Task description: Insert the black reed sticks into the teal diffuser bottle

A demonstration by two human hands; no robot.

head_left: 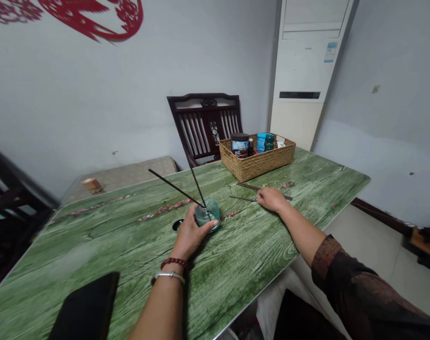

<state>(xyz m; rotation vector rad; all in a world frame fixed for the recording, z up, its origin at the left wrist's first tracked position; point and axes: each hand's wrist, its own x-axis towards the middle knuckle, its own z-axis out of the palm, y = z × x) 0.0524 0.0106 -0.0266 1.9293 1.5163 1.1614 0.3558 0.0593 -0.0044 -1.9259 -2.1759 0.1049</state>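
My left hand [190,233] is wrapped around a small teal glass diffuser bottle [212,208] standing on the green table. Two dark reed sticks [172,183] rise from its neck, leaning apart. Beside the bottle, left of my fingers, lies a round black cap [178,225]. Over to the right, the fingers of my right hand [270,198] are pinched on one thin dark reed stick [242,198], which points left toward the bottle. More dark sticks [248,187] lie on the table just behind that hand, partly hidden by it.
A woven basket [259,165] of jars and bottles stands at the table's back edge. A dark flat object [87,307] lies front left. Beyond the green table [130,245] are a wooden chair [207,125], a low surface with a small orange-brown roll [91,184], and a white cabinet unit [303,71].
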